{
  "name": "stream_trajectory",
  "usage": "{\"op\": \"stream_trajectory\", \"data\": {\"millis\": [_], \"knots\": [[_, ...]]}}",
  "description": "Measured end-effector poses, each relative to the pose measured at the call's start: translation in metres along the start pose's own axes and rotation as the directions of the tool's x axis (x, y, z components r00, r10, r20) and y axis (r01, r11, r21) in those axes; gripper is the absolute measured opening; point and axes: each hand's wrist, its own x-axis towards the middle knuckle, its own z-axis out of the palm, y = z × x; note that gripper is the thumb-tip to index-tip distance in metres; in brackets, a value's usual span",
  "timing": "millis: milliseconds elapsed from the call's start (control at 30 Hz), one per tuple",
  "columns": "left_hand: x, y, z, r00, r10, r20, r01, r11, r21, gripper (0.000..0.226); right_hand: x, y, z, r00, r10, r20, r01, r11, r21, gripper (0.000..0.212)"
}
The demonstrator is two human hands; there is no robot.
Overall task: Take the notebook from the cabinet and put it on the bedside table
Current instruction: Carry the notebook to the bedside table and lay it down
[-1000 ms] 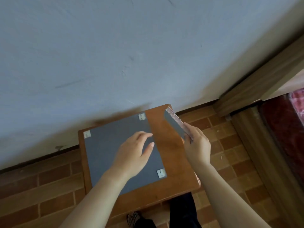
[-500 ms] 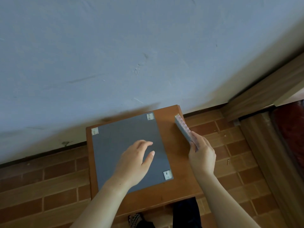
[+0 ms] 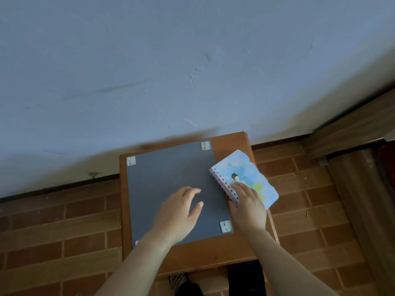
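Note:
A small spiral-bound notebook with a light blue picture cover and pink binding lies flat at the right edge of the brown wooden bedside table, partly overhanging it. My right hand rests on the notebook's near corner by the spiral, thumb and fingers on the cover. My left hand hovers over the grey mat taped to the tabletop, fingers loosely apart and holding nothing.
The table stands against a pale blue wall. Brick-pattern floor surrounds it. A wooden bed frame runs along the right. My dark trouser leg and a shoe show below the table's front edge.
The notebook was held upright on edge in my right hand; now it is laid flat, cover up, on the table's right side. My left hand has barely moved.

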Motion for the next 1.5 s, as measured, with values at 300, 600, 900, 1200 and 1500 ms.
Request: {"op": "stream_trajectory", "data": {"millis": [300, 600, 900, 1200, 1500], "knots": [[0.029, -0.002, 0.024, 0.999, 0.023, 0.046, -0.024, 1.0, 0.018, 0.04, 0.051, 0.038, -0.017, 0.96, -0.18, 0.216, 0.215, 0.965, -0.149, 0.055], [0.065, 0.025, 0.052, 0.994, 0.097, 0.06, -0.099, 0.994, 0.037, 0.044, 0.071, 0.076, -0.043, 0.893, -0.215, 0.397, 0.354, 0.878, -0.322, 0.084], [0.088, 0.027, 0.062, 0.994, 0.093, 0.056, -0.102, 0.976, 0.192, 0.049, 0.057, 0.04, -0.002, 0.978, 0.0, 0.206, 0.06, 0.957, -0.283, 0.078], [0.095, 0.03, 0.081, 0.976, 0.181, 0.122, -0.209, 0.934, 0.289, 0.062, 0.048, 0.076, -0.035, 0.876, -0.203, 0.437, 0.335, 0.909, -0.25, 0.087], [0.097, 0.028, 0.098, 0.959, 0.187, 0.213, -0.255, 0.896, 0.364, 0.073, 0.055, 0.076, -0.04, 0.867, -0.227, 0.445, 0.365, 0.896, -0.254, 0.075]]}}
